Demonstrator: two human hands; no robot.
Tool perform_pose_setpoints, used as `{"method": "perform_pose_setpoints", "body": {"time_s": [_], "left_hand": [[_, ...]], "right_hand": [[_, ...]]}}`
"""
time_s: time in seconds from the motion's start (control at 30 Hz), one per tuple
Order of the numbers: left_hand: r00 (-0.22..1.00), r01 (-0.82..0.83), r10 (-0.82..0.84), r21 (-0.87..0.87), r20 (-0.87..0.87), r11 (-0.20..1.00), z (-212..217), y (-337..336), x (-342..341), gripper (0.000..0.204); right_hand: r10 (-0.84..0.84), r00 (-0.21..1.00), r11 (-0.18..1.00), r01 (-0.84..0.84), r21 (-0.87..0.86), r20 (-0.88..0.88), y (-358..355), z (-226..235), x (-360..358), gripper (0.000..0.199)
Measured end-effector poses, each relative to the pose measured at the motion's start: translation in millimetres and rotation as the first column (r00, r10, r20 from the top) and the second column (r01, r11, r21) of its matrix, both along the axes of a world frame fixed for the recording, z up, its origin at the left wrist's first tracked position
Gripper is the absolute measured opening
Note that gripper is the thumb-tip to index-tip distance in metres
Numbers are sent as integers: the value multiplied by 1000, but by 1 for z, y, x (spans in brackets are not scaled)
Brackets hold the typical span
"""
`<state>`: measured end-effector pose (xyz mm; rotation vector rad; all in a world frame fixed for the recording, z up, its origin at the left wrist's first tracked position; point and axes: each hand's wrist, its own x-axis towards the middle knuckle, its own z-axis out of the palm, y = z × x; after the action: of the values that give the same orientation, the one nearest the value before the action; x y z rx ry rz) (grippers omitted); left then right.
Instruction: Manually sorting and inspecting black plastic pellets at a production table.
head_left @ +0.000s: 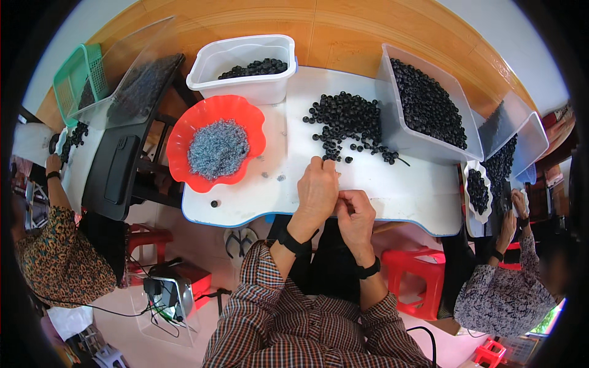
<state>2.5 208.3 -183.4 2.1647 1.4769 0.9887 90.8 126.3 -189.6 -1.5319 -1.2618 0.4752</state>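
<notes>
My left hand [318,191] and my right hand [356,219] are close together over the front edge of the white table [392,193]. Fingers on both hands are bent and pinched; whatever sits between the fingertips is hidden or too small to make out. Just beyond them spreads a loose pile of small black round pieces [346,116], some with a hole. A red scalloped bowl [177,144] to the left holds many tiny translucent grey-blue pieces [218,149]. One black piece [214,203] lies alone near the table's front left edge.
At the back stand a white tub [239,87] and a translucent bin [423,140], both with black pieces inside. Co-workers sit left [67,264] and right [506,294] at their own tables. A dark phone [121,168] lies at left; a red stool [414,273] stands below right.
</notes>
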Motion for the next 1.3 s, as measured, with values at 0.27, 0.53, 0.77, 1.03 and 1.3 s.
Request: {"method": "perform_pose_setpoints", "body": {"time_s": [0.27, 0.53, 0.77, 1.03, 1.3], "left_hand": [[995, 23, -25, 20, 94, 1000, 1, -5, -10, 23], [977, -193, 183, 92, 112, 977, 0, -19, -71, 22], [963, -270, 270, 30, 12, 962, -10, -19, -86, 23], [962, -273, 273, 48, 5, 961, -9, -15, -86, 16], [942, -87, 89, -20, 324, 996, -4, -28, -88, 13]], "right_hand": [[-16, 1000, 1000, 16, 15, 7, 0, -2, -1, 16], [-20, 1000, 1000, 19, 16, 15, 0, 0, -2, 17], [-22, 1000, 1000, 22, 6, 21, -2, 1, -3, 16], [-17, 999, 1000, 16, 14, 51, -3, 3, -5, 16], [5, 995, 1000, -5, 2, -102, -8, 3, -13, 13]]}}
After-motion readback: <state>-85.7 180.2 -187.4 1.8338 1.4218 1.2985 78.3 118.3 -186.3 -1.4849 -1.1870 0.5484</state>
